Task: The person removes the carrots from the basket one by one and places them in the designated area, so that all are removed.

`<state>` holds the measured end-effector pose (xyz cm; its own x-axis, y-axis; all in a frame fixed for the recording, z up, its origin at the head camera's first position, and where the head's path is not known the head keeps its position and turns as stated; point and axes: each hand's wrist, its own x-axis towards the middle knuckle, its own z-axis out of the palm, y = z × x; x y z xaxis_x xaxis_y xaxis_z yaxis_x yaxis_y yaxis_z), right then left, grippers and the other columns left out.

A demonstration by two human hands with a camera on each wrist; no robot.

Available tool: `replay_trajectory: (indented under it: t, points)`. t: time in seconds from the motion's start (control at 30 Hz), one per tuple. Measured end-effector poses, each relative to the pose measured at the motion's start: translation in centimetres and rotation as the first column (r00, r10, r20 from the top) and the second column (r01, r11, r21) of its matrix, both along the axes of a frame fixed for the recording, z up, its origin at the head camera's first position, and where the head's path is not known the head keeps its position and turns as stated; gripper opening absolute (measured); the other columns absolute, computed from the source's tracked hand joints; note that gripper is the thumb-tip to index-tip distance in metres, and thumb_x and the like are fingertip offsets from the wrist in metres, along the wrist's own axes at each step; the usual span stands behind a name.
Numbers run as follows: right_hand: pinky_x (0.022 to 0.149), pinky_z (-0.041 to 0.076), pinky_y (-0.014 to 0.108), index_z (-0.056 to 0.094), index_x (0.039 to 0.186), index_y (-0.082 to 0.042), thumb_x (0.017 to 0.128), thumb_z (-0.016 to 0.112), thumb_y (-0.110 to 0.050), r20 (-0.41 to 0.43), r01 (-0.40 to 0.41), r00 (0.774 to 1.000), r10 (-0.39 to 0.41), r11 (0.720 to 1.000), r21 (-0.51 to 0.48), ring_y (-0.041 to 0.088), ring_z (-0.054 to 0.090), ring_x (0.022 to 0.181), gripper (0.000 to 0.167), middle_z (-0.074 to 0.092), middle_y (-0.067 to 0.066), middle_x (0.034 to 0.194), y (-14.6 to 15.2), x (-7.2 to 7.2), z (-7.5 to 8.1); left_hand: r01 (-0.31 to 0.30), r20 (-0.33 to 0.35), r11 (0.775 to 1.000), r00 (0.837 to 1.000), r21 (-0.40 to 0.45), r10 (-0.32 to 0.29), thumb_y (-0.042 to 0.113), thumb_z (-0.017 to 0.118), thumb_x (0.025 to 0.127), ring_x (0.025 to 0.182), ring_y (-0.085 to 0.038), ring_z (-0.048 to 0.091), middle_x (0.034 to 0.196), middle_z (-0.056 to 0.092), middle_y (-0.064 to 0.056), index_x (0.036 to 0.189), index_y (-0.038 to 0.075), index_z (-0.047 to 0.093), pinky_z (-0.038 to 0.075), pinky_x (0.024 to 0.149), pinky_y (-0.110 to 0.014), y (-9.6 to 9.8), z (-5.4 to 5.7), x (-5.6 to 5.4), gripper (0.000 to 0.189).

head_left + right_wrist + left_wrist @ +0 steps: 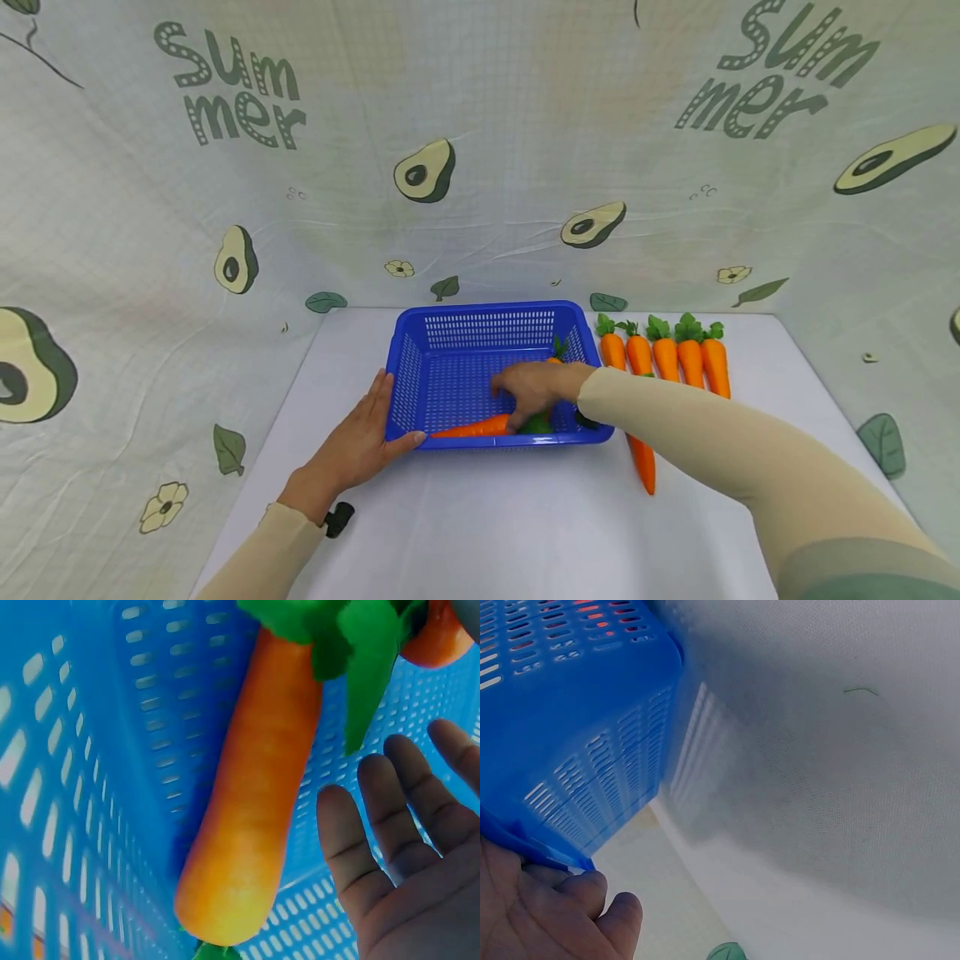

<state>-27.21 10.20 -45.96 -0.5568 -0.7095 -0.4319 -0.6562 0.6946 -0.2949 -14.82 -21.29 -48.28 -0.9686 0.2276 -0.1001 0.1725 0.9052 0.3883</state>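
Note:
A blue plastic basket (487, 308) with slotted walls stands on the white table. My left hand (363, 437) rests along its left side, fingers fairly straight, thumb at the front corner; the left wrist view shows fingertips (585, 889) touching the rim. Inside the basket is my right hand (528, 387), palm down. In the right wrist view its fingers (375, 814) are spread with nothing between them, beside a carrot (255, 787) and green leaves (367, 637). One orange carrot (472, 429) lies along the basket's front wall. My right hand and arm hide part of the contents.
Several carrots (665, 358) with leafy tops lie in a row to the basket's right, partly covered by my right sleeve (690, 425). Another carrot's tip (642, 467) points toward the front. A printed cloth (510, 100) hangs behind and around the white table (480, 525).

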Motion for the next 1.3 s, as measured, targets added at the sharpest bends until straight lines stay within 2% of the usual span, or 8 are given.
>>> replay_trajectory:
  t: [0.3,0.5,0.77,0.87,1.0,1.13,1.3]
  points:
    - [0.108,0.053,0.038,0.07,0.132,-0.018,0.09,0.082,-0.043,-0.011,-0.077,0.997,0.078,0.996,0.049,0.016,0.061,0.109,0.05,0.07,0.001,0.124,-1.0,0.4,-0.5,-0.006,-0.006,1.0,1.0,0.012,0.006,0.08,0.055,0.092,0.16,-0.047,0.023,0.178,-0.002,-0.016,0.17,0.007,-0.003,0.033,0.123,-0.064,0.0,0.1,0.2,0.121]
    - [0.103,0.053,0.037,0.073,0.129,-0.02,0.09,0.082,-0.039,-0.016,-0.061,0.998,0.062,0.997,0.045,0.016,0.058,0.102,0.044,0.069,-0.004,0.116,-0.9,0.6,-0.7,-0.004,-0.01,1.0,1.0,0.007,0.004,0.08,0.055,0.092,0.16,-0.046,0.023,0.178,-0.001,-0.016,0.17,0.007,-0.003,0.033,0.123,-0.064,0.0,0.1,0.1,0.121]
    - [0.101,0.052,0.039,0.071,0.124,-0.021,0.091,0.082,-0.035,-0.144,-0.036,0.989,0.03,0.998,-0.043,0.018,0.056,0.106,0.038,0.069,-0.004,0.115,-0.7,0.0,-0.8,-0.006,-0.005,1.0,1.0,0.007,0.007,0.083,0.053,0.091,0.161,-0.045,0.022,0.179,-0.003,-0.015,0.17,0.008,-0.003,0.033,0.123,-0.064,-0.1,0.0,0.0,0.122]
    - [0.096,0.053,0.039,0.069,0.12,-0.02,0.091,0.081,-0.034,-0.169,-0.043,0.985,0.028,0.995,-0.085,0.018,0.057,0.101,0.035,0.069,-0.003,0.111,-0.5,-0.2,-0.4,-0.007,-0.003,1.0,1.0,0.005,0.007,0.084,0.052,0.091,0.161,-0.045,0.021,0.179,-0.003,-0.014,0.17,0.008,-0.003,0.032,0.123,-0.063,0.0,0.0,0.0,0.123]
    - [0.09,0.054,0.036,0.067,0.121,-0.02,0.091,0.081,-0.033,-0.153,-0.019,0.988,0.0,0.992,-0.122,0.016,0.059,0.093,0.036,0.07,-0.005,0.106,-0.1,-0.4,0.4,-0.008,0.001,1.0,1.0,0.011,0.008,0.084,0.051,0.091,0.161,-0.045,0.021,0.179,-0.003,-0.015,0.17,0.008,-0.004,0.032,0.123,-0.064,0.0,0.0,0.0,0.122]
    - [0.086,0.055,0.033,0.065,0.127,-0.021,0.092,0.08,-0.035,-0.106,0.049,0.992,-0.064,0.989,-0.142,0.015,0.061,0.088,0.041,0.07,-0.005,0.105,0.7,-0.3,1.4,-0.008,0.007,1.0,1.0,0.017,0.008,0.085,0.05,0.091,0.161,-0.045,0.019,0.179,-0.004,-0.015,0.17,0.008,-0.004,0.03,0.124,-0.064,0.0,0.0,0.1,0.123]
    - [0.082,0.056,0.034,0.064,0.131,-0.022,0.092,0.081,-0.037,-0.079,0.136,0.985,-0.154,0.972,-0.191,0.018,0.062,0.086,0.044,0.071,-0.002,0.103,1.8,0.1,3.1,-0.01,0.006,1.0,1.0,0.027,0.01,0.084,0.05,0.092,0.161,-0.045,0.019,0.179,-0.004,-0.015,0.17,0.008,-0.004,0.03,0.124,-0.064,0.0,0.0,0.1,0.122]
